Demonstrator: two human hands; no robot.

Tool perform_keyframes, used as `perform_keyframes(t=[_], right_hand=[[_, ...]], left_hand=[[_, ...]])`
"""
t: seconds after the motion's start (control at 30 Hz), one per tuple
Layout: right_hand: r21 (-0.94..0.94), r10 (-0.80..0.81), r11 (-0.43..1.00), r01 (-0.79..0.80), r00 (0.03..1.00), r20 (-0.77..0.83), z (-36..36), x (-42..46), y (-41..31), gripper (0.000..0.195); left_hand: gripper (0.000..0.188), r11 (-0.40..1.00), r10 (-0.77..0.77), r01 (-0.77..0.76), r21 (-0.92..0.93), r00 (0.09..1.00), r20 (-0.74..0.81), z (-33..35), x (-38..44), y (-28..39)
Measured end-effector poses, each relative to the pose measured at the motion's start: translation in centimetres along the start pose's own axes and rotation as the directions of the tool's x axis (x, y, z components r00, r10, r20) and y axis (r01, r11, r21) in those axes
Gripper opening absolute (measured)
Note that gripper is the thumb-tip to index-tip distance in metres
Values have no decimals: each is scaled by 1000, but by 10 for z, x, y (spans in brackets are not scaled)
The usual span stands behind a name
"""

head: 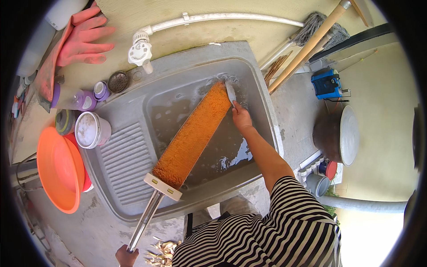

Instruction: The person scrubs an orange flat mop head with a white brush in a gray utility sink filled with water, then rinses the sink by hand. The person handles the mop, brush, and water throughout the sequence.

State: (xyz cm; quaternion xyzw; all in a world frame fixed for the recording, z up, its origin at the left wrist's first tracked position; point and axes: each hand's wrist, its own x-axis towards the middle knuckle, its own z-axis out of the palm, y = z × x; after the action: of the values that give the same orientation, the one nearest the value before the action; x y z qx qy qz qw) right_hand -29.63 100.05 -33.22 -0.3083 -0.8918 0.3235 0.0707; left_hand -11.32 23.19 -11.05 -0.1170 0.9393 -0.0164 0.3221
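A flat mop head with an orange pile pad lies slantwise across a grey laundry sink holding murky water. My left hand, at the lower left, is closed around the mop's metal handle, which joins the pad's pale end piece. In my right hand is the handle of a grey brush, set against the far end of the pad; its bristles are hidden. The water ripples around that end. Left of the basin is the sink's ribbed washboard.
A white tap overhangs the sink's back edge. On the left are a white tub, an orange basin and a hanging red rubber glove. Wooden handles lean at the right, near a blue sprayer tank.
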Motion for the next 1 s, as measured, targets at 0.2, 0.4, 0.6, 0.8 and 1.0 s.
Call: perform_keyframes(t=[0.2, 0.4, 0.6, 0.8, 1.0], right_hand=[[179, -171, 978, 104, 894, 415, -13, -165, -100, 46], [171, -372, 921, 349, 668, 645, -37, -229, -154, 47], [-224, -152, 939, 260, 900, 408, -14, -38, -59, 46], [-157, 29, 988, -5, 988, 150, -8, -3, -32, 40], [308, 265, 879, -364, 910, 318, -3, -115, -7, 41]], left_hand=[[41, 999, -14, 14, -31, 1000, 14, -9, -32, 0], [39, 998, -53, 54, -14, 997, 47, -33, -29, 29], [38, 998, -56, 57, -10, 998, 17, -34, -30, 34], [38, 998, -30, 28, -50, 999, -42, -17, -40, 13], [36, 998, -49, 48, -31, 998, -33, -24, -44, 12]])
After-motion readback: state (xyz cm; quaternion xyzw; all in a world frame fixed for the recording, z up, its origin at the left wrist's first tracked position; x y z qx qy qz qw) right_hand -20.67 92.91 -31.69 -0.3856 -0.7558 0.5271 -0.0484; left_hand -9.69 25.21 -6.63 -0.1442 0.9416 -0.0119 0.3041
